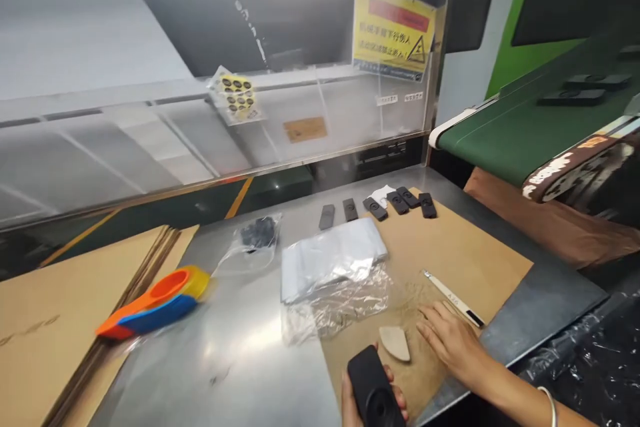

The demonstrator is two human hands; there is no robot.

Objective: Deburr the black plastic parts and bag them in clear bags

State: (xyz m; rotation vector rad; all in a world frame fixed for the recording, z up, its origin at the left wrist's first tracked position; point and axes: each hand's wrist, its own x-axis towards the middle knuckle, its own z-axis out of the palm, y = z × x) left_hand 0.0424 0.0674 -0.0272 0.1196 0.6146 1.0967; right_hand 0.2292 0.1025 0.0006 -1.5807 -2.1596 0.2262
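My left hand (349,403) grips a black rectangular plastic part (371,387) with a round recessed ring at its near end, low in the view. My right hand (447,335) lies with fingers stretched out over the brown paper (345,350), holding nothing that I can see. Between the two hands rests a pale wedge-shaped piece (395,343), rounded along one side. Just beyond the right hand's fingers is a slim white-handled craft knife (454,299), its tip pointing away to the left.
Several black parts (376,208) line the back of the metal table (240,360). Nearer are white plastic bags (333,257), a bag of dark pieces (259,233) and a tape dispenser (165,303). Cardboard sheets (65,293) lie left; a green conveyor (520,127) runs right, beside a clear screen.
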